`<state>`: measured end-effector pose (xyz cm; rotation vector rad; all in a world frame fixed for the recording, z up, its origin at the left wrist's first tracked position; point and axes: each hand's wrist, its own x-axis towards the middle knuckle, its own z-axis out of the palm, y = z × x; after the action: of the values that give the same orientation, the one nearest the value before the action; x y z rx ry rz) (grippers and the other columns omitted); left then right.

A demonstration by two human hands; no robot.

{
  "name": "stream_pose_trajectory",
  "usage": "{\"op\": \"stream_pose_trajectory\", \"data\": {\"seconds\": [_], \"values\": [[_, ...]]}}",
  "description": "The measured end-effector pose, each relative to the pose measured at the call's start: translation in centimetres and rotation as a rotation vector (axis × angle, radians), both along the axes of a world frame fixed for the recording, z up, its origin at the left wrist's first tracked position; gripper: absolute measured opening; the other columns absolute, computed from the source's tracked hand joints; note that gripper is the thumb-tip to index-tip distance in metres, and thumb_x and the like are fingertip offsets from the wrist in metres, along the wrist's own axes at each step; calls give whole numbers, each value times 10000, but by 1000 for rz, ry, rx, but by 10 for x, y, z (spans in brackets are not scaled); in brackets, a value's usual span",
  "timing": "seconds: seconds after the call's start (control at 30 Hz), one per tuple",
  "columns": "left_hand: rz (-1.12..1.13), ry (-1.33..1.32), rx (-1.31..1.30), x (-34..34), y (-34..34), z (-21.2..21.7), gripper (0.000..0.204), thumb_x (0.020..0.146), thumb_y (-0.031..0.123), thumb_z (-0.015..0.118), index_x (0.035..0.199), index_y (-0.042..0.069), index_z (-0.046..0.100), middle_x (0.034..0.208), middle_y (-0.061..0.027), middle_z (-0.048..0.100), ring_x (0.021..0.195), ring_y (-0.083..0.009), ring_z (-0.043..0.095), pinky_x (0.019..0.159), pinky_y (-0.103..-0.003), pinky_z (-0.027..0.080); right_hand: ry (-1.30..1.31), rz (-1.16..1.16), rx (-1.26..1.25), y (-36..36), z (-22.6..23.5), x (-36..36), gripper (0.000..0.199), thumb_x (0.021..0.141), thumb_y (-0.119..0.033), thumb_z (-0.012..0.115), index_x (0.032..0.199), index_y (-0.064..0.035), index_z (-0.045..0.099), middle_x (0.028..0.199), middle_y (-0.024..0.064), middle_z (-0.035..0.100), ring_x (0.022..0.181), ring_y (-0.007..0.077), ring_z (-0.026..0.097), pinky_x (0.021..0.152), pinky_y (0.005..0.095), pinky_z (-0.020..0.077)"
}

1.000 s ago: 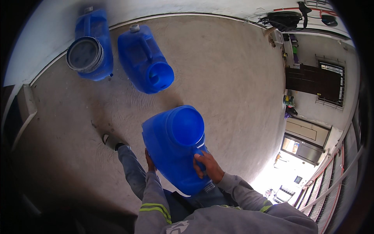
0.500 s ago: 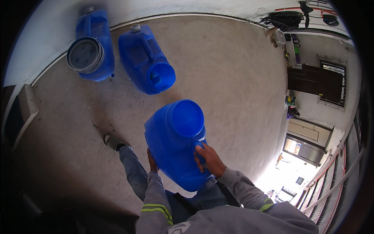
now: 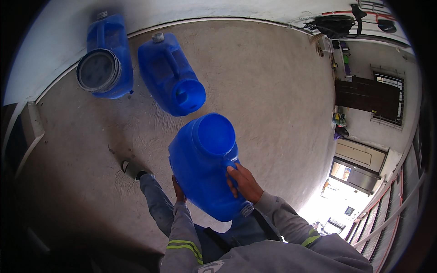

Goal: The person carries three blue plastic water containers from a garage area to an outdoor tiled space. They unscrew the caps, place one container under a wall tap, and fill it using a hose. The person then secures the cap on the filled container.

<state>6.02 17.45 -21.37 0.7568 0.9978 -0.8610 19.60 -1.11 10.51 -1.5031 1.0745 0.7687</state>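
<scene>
In front of my body I hold a large blue plastic water jug [image 3: 195, 182], tilted, with its wide round blue cap facing up and away. My right hand [image 3: 243, 182] is wrapped round the jug's handle. Against the jug's left side my left hand [image 3: 179, 189] presses, its fingers partly hidden behind it. A small whitish cap [image 3: 247, 209] sits at the jug's near end. Beyond it, a second blue jug [image 3: 157, 68] rests on the floor, its round blue opening towards me. Farther left, by the wall, stands a third blue jug [image 3: 109, 36] with a greyish round lid.
The concrete floor [image 3: 273, 91] spreads around me, bounded by a pale wall [image 3: 182, 9]. My sandalled foot [image 3: 132, 170] is at the left. Black coiled cable [image 3: 334, 26] hangs at the far right, near a dark door panel [image 3: 368, 98]. A metal gate [image 3: 387, 218] lines the right.
The held jug has shifted very slightly up and left in view. The jugs on the floor appear a little lower. Both hands keep their places on the jug.
</scene>
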Motion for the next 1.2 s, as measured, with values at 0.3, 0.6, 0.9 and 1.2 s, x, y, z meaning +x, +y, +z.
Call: {"op": "stream_pose_trajectory", "data": {"seconds": [0.3, 0.6, 0.9, 1.2], "values": [[-38, 10, -19, 2, 2, -5, 758, 1000, 617, 218, 1493, 48, 309, 1451, -189, 445, 1271, -330, 499, 1047, -418, 444, -3, 4, -24, 1, -5, 14, 322, 1003, -386, 448, 970, -68, 486, 747, 66, 544, 573, 148, 538, 522, 306, 448], [-67, 1, -47, 11, 4, 3, 736, 1010, 594, 204, 1492, 45, 294, 1448, -194, 439, 1262, -319, 509, 1047, -434, 451, 1, 57, -81, 0, -18, 25, 367, 1013, -416, 452, 995, -52, 491, 736, 75, 561, 580, 160, 564, 520, 317, 475], [-99, -4, -8, 2, 6, 10, 675, 1030, 542, 175, 1453, 50, 363, 1414, -155, 482, 1228, -300, 531, 1042, -418, 448, 5, 176, -181, 9, -25, 23, 415, 1011, -466, 448, 1003, -54, 496, 737, 91, 572, 595, 176, 586, 551, 327, 494], [-108, -44, 40, -8, 11, 6, 669, 1027, 556, 202, 1448, 62, 369, 1416, -163, 476, 1228, -305, 525, 1040, -420, 448, 1, 146, -148, 12, -27, 18, 375, 1021, -437, 445, 972, -68, 495, 713, 59, 554, 591, 137, 553, 540, 296, 468]]}}
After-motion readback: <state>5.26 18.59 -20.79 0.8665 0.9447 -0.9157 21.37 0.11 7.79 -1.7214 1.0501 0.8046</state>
